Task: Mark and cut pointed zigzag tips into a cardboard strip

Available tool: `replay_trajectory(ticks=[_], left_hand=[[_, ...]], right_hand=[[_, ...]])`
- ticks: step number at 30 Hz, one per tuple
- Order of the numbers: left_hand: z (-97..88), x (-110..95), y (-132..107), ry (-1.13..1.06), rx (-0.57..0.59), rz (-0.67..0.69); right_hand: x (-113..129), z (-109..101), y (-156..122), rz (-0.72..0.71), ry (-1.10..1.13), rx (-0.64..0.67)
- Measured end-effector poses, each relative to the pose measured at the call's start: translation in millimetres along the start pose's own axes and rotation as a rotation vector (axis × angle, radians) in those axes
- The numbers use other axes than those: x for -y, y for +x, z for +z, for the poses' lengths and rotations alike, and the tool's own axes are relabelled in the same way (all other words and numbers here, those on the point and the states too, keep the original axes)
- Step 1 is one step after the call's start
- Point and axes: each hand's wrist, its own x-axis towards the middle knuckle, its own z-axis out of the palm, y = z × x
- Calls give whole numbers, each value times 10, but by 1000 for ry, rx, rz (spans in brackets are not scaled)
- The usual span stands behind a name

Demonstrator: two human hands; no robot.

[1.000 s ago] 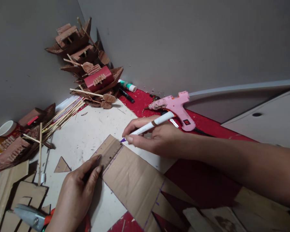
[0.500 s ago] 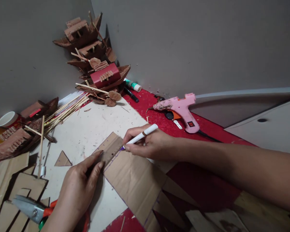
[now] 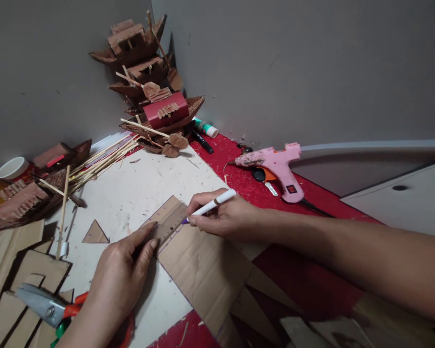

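Observation:
My left hand (image 3: 125, 263) presses a clear ruler (image 3: 171, 227) flat on a piece of brown cardboard (image 3: 203, 270), with fingertips and thumb at the ruler's near end. In my right hand (image 3: 221, 212) is a white marker pen (image 3: 215, 202), gripped between thumb and fingers. Its purple tip touches the cardboard at the ruler's edge, where a purple line and small ticks show. The ruler's far end is partly hidden behind my right hand. Left of the ruler lies a small cardboard triangle (image 3: 95, 232).
Red-handled shears (image 3: 45, 305) lie by my left forearm, over cut cardboard pieces (image 3: 39, 270). Model boats (image 3: 166, 113) are stacked in the back corner, beside thin sticks (image 3: 105, 164). On the red surface to the right rest a pink glue gun (image 3: 275, 164), keys (image 3: 271, 188) and a black marker (image 3: 202, 141).
The view has shifted slightly, so most things sit a little further right. The pen tip has moved slightly along the ruler's edge towards my left hand, which stays on the ruler.

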Motion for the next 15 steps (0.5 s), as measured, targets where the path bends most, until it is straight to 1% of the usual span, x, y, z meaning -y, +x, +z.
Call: replay_trajectory(ticks=[8, 15], left_hand=[[12, 24, 9, 2, -13, 9], [10, 27, 6, 15, -15, 24]], right_hand=[[-30, 9, 4, -22, -17, -6], [18, -12, -3, -17, -58, 18]])
